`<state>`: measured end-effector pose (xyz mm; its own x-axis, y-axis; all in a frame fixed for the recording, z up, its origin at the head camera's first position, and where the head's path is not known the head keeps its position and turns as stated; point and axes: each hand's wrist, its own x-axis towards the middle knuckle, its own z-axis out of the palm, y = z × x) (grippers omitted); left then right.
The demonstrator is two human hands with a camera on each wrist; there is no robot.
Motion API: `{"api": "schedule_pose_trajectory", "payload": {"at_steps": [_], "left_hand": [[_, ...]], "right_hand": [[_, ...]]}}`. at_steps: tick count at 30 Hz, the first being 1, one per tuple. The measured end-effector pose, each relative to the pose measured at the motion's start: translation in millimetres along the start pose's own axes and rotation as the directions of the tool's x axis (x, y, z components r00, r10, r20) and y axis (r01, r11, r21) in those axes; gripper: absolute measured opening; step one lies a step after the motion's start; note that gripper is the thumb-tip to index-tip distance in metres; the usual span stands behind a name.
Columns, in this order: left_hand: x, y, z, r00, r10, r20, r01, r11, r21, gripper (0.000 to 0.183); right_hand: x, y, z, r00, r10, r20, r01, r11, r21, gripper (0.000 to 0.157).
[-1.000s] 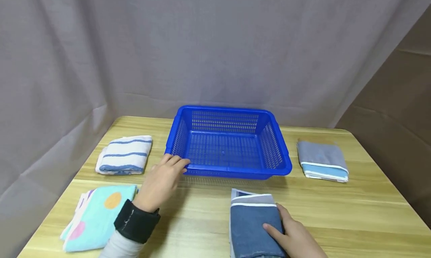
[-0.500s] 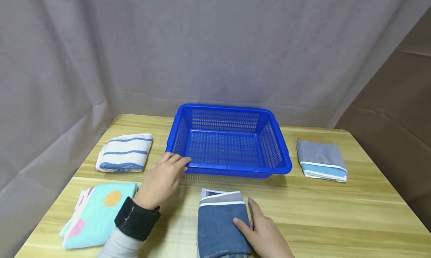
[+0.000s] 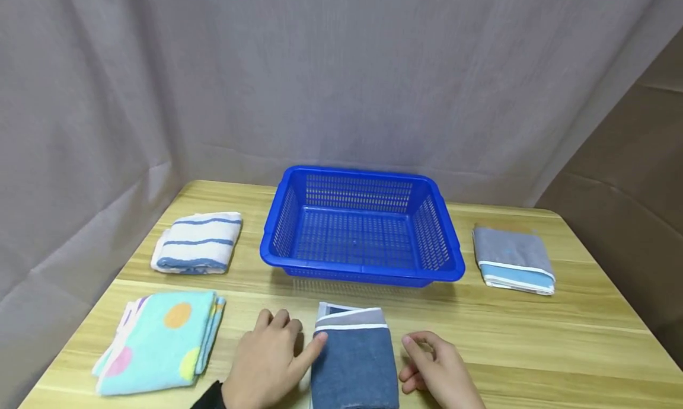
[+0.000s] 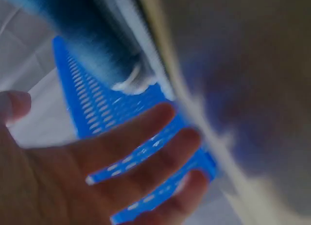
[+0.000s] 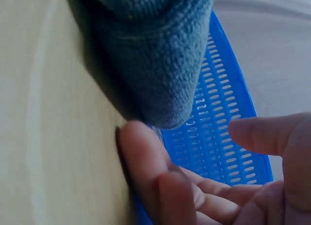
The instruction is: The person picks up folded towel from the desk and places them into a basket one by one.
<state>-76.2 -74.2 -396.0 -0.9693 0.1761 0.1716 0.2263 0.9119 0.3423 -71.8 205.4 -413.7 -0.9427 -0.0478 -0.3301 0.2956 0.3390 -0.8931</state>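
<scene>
A folded dark blue towel [image 3: 354, 361] with a grey and white band lies at the front middle of the table. To its left is my left hand [image 3: 272, 358], its thumb over the towel's left edge and its fingers apart on the near side. The left wrist view shows those fingers [image 4: 141, 174] extended and the towel [image 4: 92, 40] blurred above them. My right hand [image 3: 440, 367] is just off the towel's right side, fingers loosely bent. In the right wrist view, a gap lies between thumb and fingers, with the towel [image 5: 155, 64] beyond and nothing held.
A blue plastic basket [image 3: 363, 271] with nothing in it stands behind the towel. At left lie a white towel with blue stripes [image 3: 200, 243] and a turquoise dotted towel [image 3: 157, 344]. A grey and light-blue towel [image 3: 512, 258] lies at right. Grey cloth [image 3: 341, 83] hangs behind the table.
My left hand has left the basket's front left corner and come down to the dark blue towel. The towel was slid left by my right hand, which has since let go of it.
</scene>
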Motion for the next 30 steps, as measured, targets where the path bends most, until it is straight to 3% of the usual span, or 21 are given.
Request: {"api": "schedule_pose_trajectory", "payload": {"at_steps": [2, 5, 8, 12, 14, 17, 20, 23, 28, 30], "left_hand": [[-1.5, 1.5, 3.8, 0.995, -0.012, 0.096, 0.013, 1.0, -0.01, 0.059], [-2.1, 5.4, 9.3, 0.99, 0.026, 0.137, -0.023, 0.999, -0.026, 0.06], [-2.8, 11.0, 13.6, 0.985, 0.064, 0.161, -0.055, 0.997, -0.057, 0.06], [0.8, 13.8, 16.8, 0.963, 0.098, 0.25, -0.058, 0.985, -0.164, 0.057], [2.7, 12.8, 17.8, 0.949, 0.127, 0.288, -0.058, 0.97, -0.236, 0.052], [4.8, 8.7, 19.0, 0.925, 0.157, 0.347, -0.033, 0.941, -0.336, 0.047], [4.9, 4.2, 18.6, 0.909, 0.165, 0.382, 0.009, 0.91, -0.414, 0.048], [4.0, 1.5, 17.2, 0.908, 0.18, 0.379, 0.04, 0.862, -0.505, 0.045], [3.0, 0.0, 14.7, 0.905, 0.226, 0.36, 0.088, 0.729, -0.679, 0.033], [2.4, 0.2, 13.7, 0.898, 0.247, 0.364, 0.114, 0.668, -0.735, 0.034]], "right_hand": [[0, 0, 2.0, 0.999, -0.007, 0.035, 0.007, 1.0, 0.002, 0.052], [-1, -2, 6.4, 0.996, -0.022, 0.088, 0.024, 1.0, -0.016, 0.047], [-1, -4, 13.0, 0.997, -0.039, 0.073, 0.044, 0.996, -0.077, 0.044], [0, -5, 19.0, 0.997, -0.059, 0.049, 0.066, 0.988, -0.139, 0.041], [1, -4, 20.0, 0.993, -0.075, 0.091, 0.083, 0.992, -0.095, 0.044], [3, 1, 19.0, 0.963, -0.104, 0.25, 0.077, 0.99, 0.117, 0.062], [6, 5, 18.8, 0.909, -0.141, 0.392, 0.003, 0.943, 0.334, 0.072], [9, 10, 19.2, 0.863, -0.195, 0.466, -0.066, 0.87, 0.488, 0.064], [10, 15, 15.4, 0.788, -0.284, 0.546, -0.197, 0.724, 0.661, 0.045], [10, 14, 13.0, 0.756, -0.305, 0.58, -0.251, 0.683, 0.686, 0.044]]}}
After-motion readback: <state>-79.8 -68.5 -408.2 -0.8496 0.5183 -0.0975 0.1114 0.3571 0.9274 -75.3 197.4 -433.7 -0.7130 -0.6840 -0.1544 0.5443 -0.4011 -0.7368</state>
